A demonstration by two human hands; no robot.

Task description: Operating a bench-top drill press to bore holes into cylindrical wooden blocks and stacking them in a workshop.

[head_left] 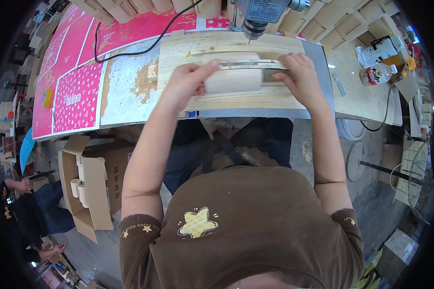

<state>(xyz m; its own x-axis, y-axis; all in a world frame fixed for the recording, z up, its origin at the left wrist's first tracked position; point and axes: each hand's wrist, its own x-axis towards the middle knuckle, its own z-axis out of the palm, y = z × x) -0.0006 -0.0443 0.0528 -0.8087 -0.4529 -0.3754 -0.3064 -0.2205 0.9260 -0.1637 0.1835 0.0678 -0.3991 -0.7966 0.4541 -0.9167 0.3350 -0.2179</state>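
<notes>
Over the wooden board on the bench, I hold a pale wooden block [234, 81], slightly smeared by motion. A thin, shiny, metal-looking strip [250, 64] runs along its far edge; its exact kind is unclear. My left hand [188, 84] is closed round the block's left end, thumb and fingers on it. At the other end, my right hand [301, 79] pinches the strip's right part between thumb and fingers. A dark grey flat part [270, 76] shows beside the right thumb. Beyond the hands, a drill [258, 21] points its bit down at the wooden board [178, 48].
Stacked wooden pieces [323, 24] line the bench's back. A black cable [144, 52] crosses the pink covering [77, 96], near sawdust [143, 84]. Bottles [377, 74] stand at right. Below left is an open cardboard box [99, 192]; another person [29, 207] sits farther left.
</notes>
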